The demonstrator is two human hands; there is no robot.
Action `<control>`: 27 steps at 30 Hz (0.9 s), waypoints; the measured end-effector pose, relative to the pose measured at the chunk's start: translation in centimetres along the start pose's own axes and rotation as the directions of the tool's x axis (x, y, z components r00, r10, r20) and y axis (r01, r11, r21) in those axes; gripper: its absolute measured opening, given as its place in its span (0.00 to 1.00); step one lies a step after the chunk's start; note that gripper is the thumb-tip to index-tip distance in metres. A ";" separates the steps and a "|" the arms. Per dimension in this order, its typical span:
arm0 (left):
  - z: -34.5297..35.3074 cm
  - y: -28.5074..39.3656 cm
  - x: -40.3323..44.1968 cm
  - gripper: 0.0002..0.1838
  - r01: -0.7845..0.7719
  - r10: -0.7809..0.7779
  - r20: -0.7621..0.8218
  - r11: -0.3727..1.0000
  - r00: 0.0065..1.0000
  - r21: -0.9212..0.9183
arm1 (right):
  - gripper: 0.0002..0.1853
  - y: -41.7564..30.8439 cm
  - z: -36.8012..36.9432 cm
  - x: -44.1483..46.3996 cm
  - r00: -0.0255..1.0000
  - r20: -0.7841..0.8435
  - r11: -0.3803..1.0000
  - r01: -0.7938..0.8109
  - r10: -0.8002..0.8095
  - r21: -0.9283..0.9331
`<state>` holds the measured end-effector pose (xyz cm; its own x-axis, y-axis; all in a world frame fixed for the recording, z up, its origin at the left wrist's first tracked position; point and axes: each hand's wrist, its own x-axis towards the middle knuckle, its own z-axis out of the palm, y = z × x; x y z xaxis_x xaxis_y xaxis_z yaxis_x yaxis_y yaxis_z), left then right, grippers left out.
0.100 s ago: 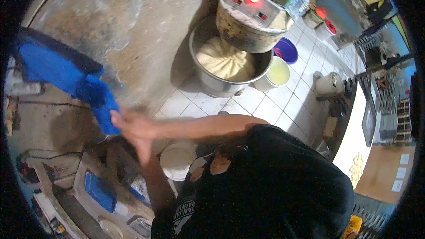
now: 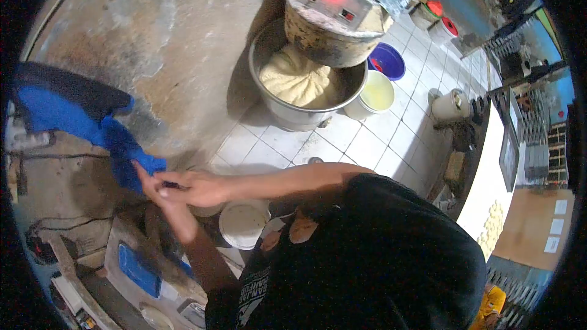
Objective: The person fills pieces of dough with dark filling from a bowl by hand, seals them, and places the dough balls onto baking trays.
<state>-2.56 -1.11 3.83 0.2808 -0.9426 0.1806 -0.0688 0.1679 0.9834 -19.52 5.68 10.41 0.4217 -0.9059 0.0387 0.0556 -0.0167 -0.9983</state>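
A blue and black cloth (image 2: 67, 110) stretches in from the left edge, its blue end reaching my hands. My left hand (image 2: 162, 198) is closed at that end, a finger lying along the fabric. Over it rests my right hand (image 2: 205, 187), its fingers curled with a dark gap between them; what they grip, if anything, is hidden. The two hands touch each other beside the cloth.
A steel mixing bowl (image 2: 293, 116) with dough (image 2: 299, 79) sits under the mixer head (image 2: 333, 30). Near it stand a pale bucket (image 2: 376, 95) and a purple basin (image 2: 388, 61). A lidded white tub (image 2: 244, 226) is below my arms. Dough pieces (image 2: 492, 226) lie on the right-hand table.
My hands have shifted slightly left and down relative to the view and overlap more closely. The cloth's end has changed shape beside them. The whole view has shifted a little.
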 end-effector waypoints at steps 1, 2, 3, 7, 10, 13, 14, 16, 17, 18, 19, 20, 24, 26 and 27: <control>1.8 0.0 -0.8 0.38 0.291 -0.297 -0.014 0.943 0.955 -0.162 | 0.40 0.6 -2.2 -2.9 1.000 0.016 0.999 0.024 -0.024 0.028; 1.6 0.3 -0.2 0.36 0.523 -0.545 -0.001 0.805 0.838 -0.279 | 0.39 0.7 -3.2 -4.8 0.996 0.036 0.992 0.081 -0.084 0.092; -1.1 -4.2 0.4 0.34 0.329 -0.318 0.089 0.888 0.944 -0.322 | 0.39 0.4 -4.7 -6.8 0.995 0.068 0.981 0.052 -0.066 0.189; 0.2 -8.0 -5.4 0.35 0.374 -0.374 -0.018 0.928 0.927 0.002 | 0.31 7.0 -13.7 -19.2 0.984 -0.062 0.961 -0.177 0.167 -0.211; 2.2 -12.1 -13.3 0.34 0.428 -0.431 -0.025 0.886 0.902 0.176 | 0.29 19.6 -19.2 -32.4 0.889 -0.346 0.555 -0.458 0.301 -0.694; 6.0 -16.7 -24.3 0.32 0.560 -0.622 0.096 0.752 0.777 0.346 | 0.30 22.6 -23.4 -46.8 0.679 -0.503 0.419 -0.730 0.534 -0.539; 7.4 -18.1 -28.4 0.31 0.592 -0.695 0.154 0.690 0.702 0.417 | 0.31 23.1 -24.4 -51.5 0.628 -0.546 0.476 -0.778 0.555 -0.410; 11.5 -18.8 -35.6 0.30 0.588 -0.813 0.277 0.568 0.513 0.576 | 0.33 24.7 -25.8 -59.5 0.507 -0.595 0.456 -0.854 0.623 -0.250; 13.9 -18.7 -38.6 0.29 0.549 -0.842 0.338 0.533 0.420 0.645 | 0.33 24.6 -26.5 -63.3 0.433 -0.595 0.425 -0.890 0.677 -0.164; 16.6 -17.7 -41.0 0.29 0.504 -0.859 0.388 0.510 0.334 0.697 | 0.34 25.4 -27.1 -66.8 0.409 -0.618 0.420 -0.897 0.672 -0.137; 19.3 -17.4 -43.1 0.28 0.450 -0.867 0.431 0.499 0.251 0.741 | 0.34 26.8 -27.7 -69.9 0.385 -0.637 0.409 -0.905 0.668 -0.118; 22.0 -16.7 -44.6 0.27 0.405 -0.864 0.465 0.501 0.193 0.765 | 0.34 27.2 -29.0 -72.7 0.363 -0.656 0.390 -0.914 0.662 -0.112; 33.2 -14.4 -47.0 0.25 0.272 -0.821 0.554 0.569 0.134 0.777 | 0.34 27.1 -35.3 -78.8 0.347 -0.725 0.548 -0.835 0.595 0.051; 39.5 -13.4 -47.5 0.24 0.234 -0.813 0.568 0.582 0.131 0.779 | 0.34 26.4 -39.5 -81.9 0.240 -0.755 0.598 -0.765 0.610 0.240; 42.7 -13.5 -47.4 0.23 0.216 -0.810 0.570 0.587 0.139 0.780 | 0.34 26.6 -41.7 -83.0 0.186 -0.763 0.620 -0.712 0.619 0.329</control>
<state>-55.79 29.00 -18.78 -0.4510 -0.4320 -0.7810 -0.7270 -0.3298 0.6023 -90.74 62.80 -21.18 -0.5781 -0.5015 -0.6437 0.0320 0.7743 -0.6320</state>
